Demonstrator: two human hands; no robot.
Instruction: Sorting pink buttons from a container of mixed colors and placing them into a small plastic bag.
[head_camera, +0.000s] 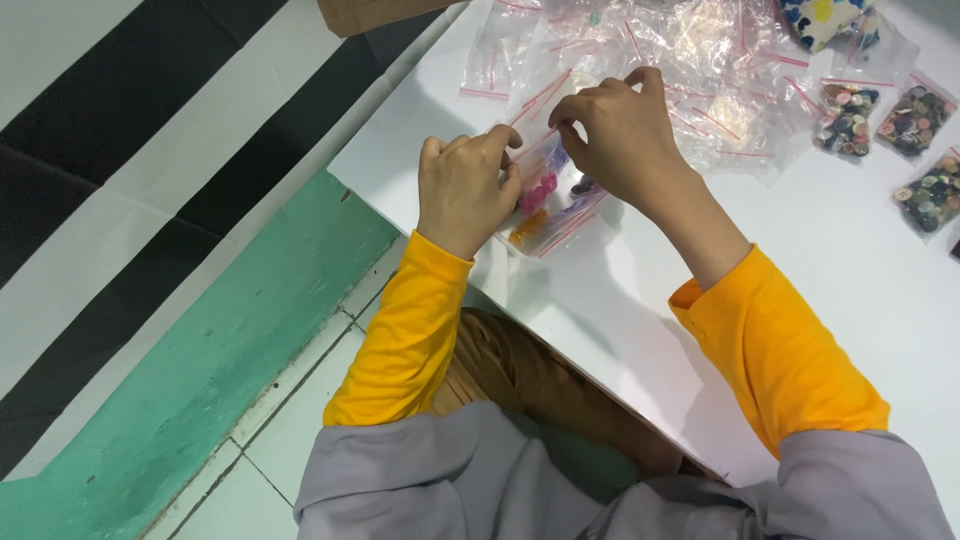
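Observation:
My left hand (465, 190) and my right hand (620, 135) both pinch the top edge of a small clear zip bag (550, 205) with a red seal strip. The bag holds coloured buttons, pink, orange and purple among them. It rests on the white table (800, 260) near its left edge, between my two hands. Both arms wear orange sleeves under grey cloth.
A heap of empty clear zip bags (690, 70) lies at the table's far side. Three filled button bags (905, 150) sit at the right edge. A patterned cloth (825, 18) is at the top. Left of the table are a green-edged tiled floor and a black-and-white striped surface.

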